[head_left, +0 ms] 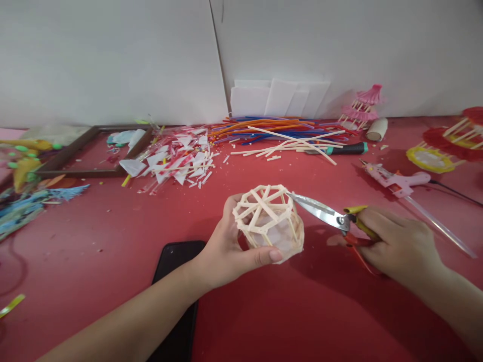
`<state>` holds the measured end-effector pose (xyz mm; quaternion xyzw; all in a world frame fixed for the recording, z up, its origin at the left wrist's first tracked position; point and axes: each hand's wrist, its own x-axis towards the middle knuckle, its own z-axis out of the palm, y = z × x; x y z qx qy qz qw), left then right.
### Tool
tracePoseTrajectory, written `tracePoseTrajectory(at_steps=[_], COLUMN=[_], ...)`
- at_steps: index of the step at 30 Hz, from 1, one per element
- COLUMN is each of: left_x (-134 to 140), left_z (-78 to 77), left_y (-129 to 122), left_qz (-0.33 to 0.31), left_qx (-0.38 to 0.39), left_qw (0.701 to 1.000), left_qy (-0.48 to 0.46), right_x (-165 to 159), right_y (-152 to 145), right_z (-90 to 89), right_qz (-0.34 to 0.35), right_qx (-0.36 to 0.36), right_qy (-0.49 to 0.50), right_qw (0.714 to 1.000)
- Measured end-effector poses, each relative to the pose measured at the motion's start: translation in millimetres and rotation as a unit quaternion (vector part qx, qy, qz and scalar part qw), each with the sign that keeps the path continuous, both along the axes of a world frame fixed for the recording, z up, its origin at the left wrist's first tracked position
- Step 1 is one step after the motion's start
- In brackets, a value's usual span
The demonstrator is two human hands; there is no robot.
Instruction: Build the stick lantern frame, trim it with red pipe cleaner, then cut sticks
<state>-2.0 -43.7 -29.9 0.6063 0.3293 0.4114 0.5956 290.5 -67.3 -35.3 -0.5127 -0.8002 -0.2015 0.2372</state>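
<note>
My left hand (222,251) is wrapped round a small cage-like frame of pale wooden sticks (260,201), its thumb along the near side of the base. The frame has a many-sided top with crossing spokes, and a whitish round base shows below. My right hand (400,246) grips a pair of scissors (320,208) by yellow and orange handles. The blades look nearly closed, and their tips meet the right edge of the frame's top; whether a stick lies between them I cannot tell.
A black phone (177,266) lies under my left forearm. To the right rests a pink glue gun (400,181) with a clear glue stick. Behind are loose pale sticks (287,141), coloured sticks (271,123), paper scraps (181,156), a brown picture frame (83,173) and a pink tiered model (362,108).
</note>
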Motion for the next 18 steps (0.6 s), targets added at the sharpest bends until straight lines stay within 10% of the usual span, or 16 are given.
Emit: tracePoseTrajectory(at_steps=[12,18], left_x=[-1.2,-1.8], left_z=[-12.0,-13.0], left_y=[-1.5,-1.2], left_qz=[0.112,0.062], left_qx=[0.12,0.118], left_qw=[0.98,0.973], left_qy=[0.111,0.187], right_x=[13.9,12.1], right_y=[12.0,12.2], right_z=[-12.3,-9.7], right_qz=[-0.065,-0.047], right_qx=[-0.082,-0.061], right_qy=[0.069,0.077], right_qw=[0.992,0.994])
